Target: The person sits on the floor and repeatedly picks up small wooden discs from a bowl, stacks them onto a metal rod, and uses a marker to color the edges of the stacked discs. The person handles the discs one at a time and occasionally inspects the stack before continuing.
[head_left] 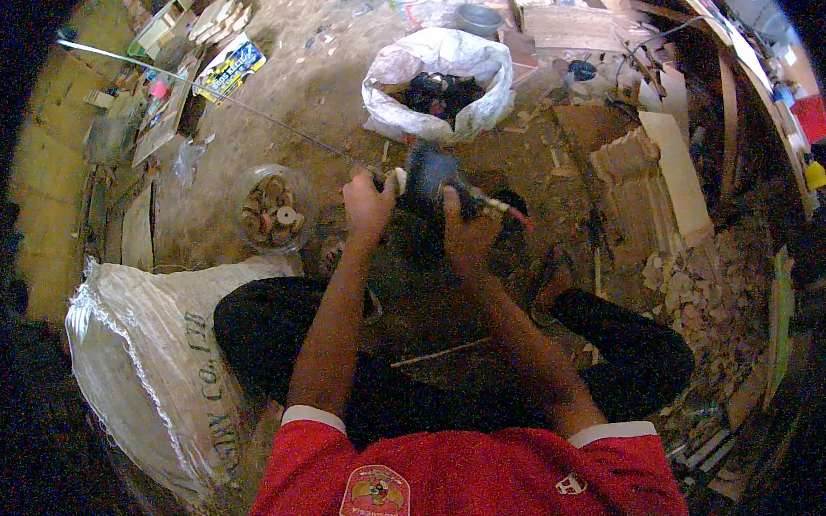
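My left hand is closed, its fingers curled around a small pale round piece. To its right stands a dark blue-black block-like object, its details blurred. My right hand grips the near right side of this dark object, thumb on top. A thin fitting with a reddish tip sticks out to the right beside that hand. From the upper left a long thin rod or cord runs down toward my left hand; whether the hand touches it, I cannot tell.
A clear round tub of brown discs stands to the left. Ahead is a white sack with dark pieces inside. A large woven sack lies by my left knee. Cardboard and scattered chips are on the right.
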Motion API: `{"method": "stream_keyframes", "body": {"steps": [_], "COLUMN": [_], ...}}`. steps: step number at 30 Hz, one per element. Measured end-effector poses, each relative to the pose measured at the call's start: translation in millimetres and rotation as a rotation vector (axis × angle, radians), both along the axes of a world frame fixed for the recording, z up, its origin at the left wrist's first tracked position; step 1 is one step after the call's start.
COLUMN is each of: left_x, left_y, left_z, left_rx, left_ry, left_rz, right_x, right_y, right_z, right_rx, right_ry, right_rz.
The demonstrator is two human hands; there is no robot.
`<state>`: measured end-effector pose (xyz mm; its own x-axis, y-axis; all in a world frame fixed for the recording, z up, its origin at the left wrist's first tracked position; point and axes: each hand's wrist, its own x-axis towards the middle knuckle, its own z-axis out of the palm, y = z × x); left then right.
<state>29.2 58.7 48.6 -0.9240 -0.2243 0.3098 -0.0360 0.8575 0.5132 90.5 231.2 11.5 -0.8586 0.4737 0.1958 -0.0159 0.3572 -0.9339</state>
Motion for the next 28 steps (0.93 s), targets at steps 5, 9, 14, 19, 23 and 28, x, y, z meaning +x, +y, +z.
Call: {"method": "stream_keyframes", "body": {"steps": [5,9,14,19,23,28], "left_x": [-2,-3,-4,-9,-8,-3], "left_y": [2,-9,-14,-19,-25,-6], "left_z": [12,17,13,12,18,34], "left_rx": [0.141,0.167,0.110,0.106,0.057,0.124], "left_ry": [-0.031,-0.109,-0.124,-0.182,-0.137,-0.143], "left_rz": [-0.044,-0.197,-0.160,-0.153,-0.087,-0.099], "right_x": [67,44,-1,-8,-12,-1], "right_y": [-15,-16,16,10,19,3], "right_z": [-8,16,22,-69,-86,12], "right_rx": [0.168,-0.056,-0.291,0.243,-0.142,0.010], "right_ry": [-0.221,-0.097,-0.047,-0.177,-0.124,0.044], "right_rz": [0.199,0.058,0.078,-0.136,0.002,0.263]}}
